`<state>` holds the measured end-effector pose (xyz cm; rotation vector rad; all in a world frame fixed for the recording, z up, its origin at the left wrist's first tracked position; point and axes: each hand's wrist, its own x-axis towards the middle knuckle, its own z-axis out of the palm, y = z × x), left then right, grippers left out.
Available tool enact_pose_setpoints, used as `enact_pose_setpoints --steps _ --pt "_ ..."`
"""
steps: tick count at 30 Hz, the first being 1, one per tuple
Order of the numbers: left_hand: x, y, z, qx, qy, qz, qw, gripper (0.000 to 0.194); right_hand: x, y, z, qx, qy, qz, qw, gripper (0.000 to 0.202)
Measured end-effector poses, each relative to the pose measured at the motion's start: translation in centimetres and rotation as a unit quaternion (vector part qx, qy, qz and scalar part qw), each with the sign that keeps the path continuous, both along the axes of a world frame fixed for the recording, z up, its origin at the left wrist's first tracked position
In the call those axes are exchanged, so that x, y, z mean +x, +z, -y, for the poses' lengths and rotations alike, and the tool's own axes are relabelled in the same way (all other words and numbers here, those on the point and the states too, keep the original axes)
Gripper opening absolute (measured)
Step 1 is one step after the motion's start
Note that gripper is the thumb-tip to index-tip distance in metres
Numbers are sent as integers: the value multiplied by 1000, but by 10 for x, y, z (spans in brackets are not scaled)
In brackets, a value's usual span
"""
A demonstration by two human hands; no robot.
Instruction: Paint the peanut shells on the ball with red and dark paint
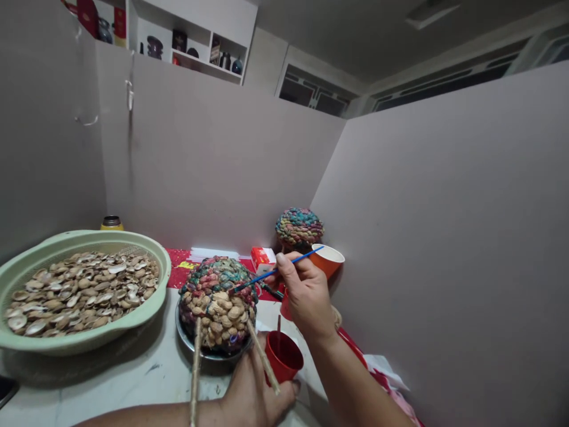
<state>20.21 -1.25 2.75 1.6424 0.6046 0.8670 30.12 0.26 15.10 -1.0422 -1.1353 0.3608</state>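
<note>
My right hand point(306, 293) pinches a blue paintbrush point(267, 274), its tip touching or very near a rounded form covered in peanut shells point(217, 305). The upper shells are painted red, green and teal, while the front ones are bare tan. This form rests in a metal bowl point(181, 335), and two thin sticks point(196, 367) extend from it toward me. Low in the view, my left hand point(251, 382) is closed around a red cup point(284, 356) with a thin stick standing in it. The fingers behind the cup are partly hidden.
A green colander point(163, 281) full of empty shells stands at left on the white table point(146, 376). Behind are a painted shell-covered form point(299, 227), an orange cup point(331, 261), a red-and-white box point(262, 257) and a yellow container point(112, 223). Grey panels point(213, 160) enclose the table.
</note>
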Motion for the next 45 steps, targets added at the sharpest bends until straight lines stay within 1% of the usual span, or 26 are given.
enact_pose_setpoints --steps 3,8,13,18,23,28,31,35,37,40,45 --pt "0 -1 0 3 0 -12 1000 41 -1 2 1 6 -9 11 1000 44" --pt "-3 -6 -2 6 -8 -25 1000 50 3 4 3 18 -23 31 999 41" --pt "-3 -2 -3 9 -25 -20 999 47 3 5 11 44 -44 43 997 38" --pt "2 2 -4 4 -23 -23 999 42 -9 1 14 48 -32 60 997 39" --pt "1 -2 -4 1 -23 -25 999 45 -7 -3 9 47 -25 66 996 37" --pt "-3 -7 -4 0 -29 -20 999 44 3 3 10 59 -40 62 996 35" --pt "-2 -4 -3 -8 -31 -20 999 45 1 4 13 64 -41 63 995 33" --pt "1 3 -3 -19 -32 -26 999 47 -4 -1 14 63 -36 72 995 32" --pt "1 4 -3 -17 -35 -31 999 46 -4 -4 12 61 -33 76 995 31" --pt "0 -1 -6 -7 -40 -34 999 45 0 -3 10 62 -38 76 994 31" --pt "-1 -13 -9 13 -53 -18 998 44 5 4 13 79 -45 83 992 29"
